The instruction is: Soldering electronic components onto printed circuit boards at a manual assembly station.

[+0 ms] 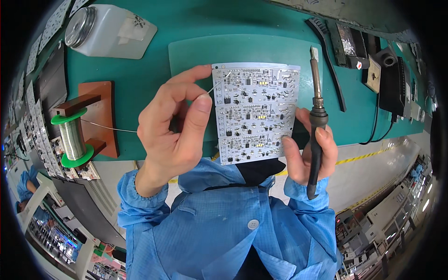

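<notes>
A white circuit board panel (256, 112), made of three alike sections with small parts on them, is held up in front of me. My left hand (175, 126) pinches a thin solder wire (216, 87) between thumb and finger, its tip over the board's upper left. A finger of that hand reaches the top left corner. My right hand (322, 149) holds a soldering iron (318, 114) upright, black handle down and metal tip up, to the right of the board. The thumb of this hand grips the board's lower right edge.
A solder spool (73, 137) with green flanges sits on a brown stand (105, 119) at the left. Behind it is a translucent jar (114, 32) with a metal lid. A black brush (329, 65) and dark equipment (394, 86) with cables lie on the green mat (196, 51) side at right.
</notes>
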Tool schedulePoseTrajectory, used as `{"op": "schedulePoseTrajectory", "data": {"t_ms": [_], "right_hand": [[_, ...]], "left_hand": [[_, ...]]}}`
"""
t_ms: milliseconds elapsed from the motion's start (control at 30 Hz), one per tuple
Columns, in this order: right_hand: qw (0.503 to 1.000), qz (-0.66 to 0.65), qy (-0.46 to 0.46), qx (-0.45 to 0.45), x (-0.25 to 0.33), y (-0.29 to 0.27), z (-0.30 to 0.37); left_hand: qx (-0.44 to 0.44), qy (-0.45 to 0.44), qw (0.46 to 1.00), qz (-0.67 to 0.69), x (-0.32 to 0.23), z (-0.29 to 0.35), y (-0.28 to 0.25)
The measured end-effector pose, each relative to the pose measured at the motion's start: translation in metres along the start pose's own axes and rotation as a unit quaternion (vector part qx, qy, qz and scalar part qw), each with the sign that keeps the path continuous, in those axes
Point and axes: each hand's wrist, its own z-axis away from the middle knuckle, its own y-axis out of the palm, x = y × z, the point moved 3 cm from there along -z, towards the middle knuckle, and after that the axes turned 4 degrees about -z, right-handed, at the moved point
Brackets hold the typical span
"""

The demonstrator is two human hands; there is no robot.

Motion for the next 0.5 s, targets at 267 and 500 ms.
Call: {"op": "schedulePoseTrajectory", "data": {"t_ms": [267, 500], "right_hand": [[1.0, 0.006, -0.002, -0.002, -0.0002, 0.0004, -0.0012], [1.0, 0.005, -0.004, 0.003, -0.0001, 0.0004, -0.0017]], "left_hand": [[0.007, -0.007, 1.0, 0.004, 0.0019, -0.002, 0.0006], [0.008, -0.024, 1.0, 0.007, 0.0016, -0.0007, 0.0011]]}}
